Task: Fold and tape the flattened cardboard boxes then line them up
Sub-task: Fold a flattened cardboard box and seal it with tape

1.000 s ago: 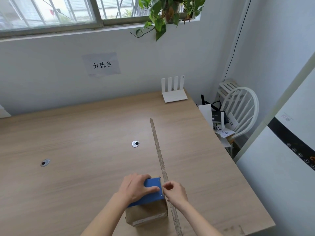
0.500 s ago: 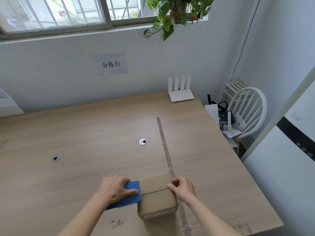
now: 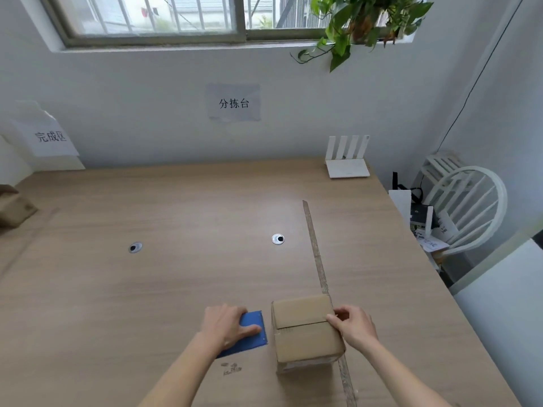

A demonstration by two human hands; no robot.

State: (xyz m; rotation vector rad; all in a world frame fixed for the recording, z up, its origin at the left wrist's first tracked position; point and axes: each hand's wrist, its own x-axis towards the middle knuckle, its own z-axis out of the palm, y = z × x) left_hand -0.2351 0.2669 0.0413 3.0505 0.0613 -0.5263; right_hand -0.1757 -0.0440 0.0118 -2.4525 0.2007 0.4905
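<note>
Brown cardboard box (image 3: 307,333) upright near table's front edge, flaps closed, seam seemingly untaped

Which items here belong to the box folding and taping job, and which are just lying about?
Job: cardboard box, blue tool, left hand, right hand, tape line, box at far left.
Lying about: router, chair, plant.

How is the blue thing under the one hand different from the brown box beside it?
The blue pad lies flat and thin on the table; the cardboard box stands up as a folded block with a seam across its top. The pad is bright blue, the box plain brown. The left hand rests on top of the pad, while the right hand grips the box's right edge. Both sit side by side near the table's front edge.
</note>
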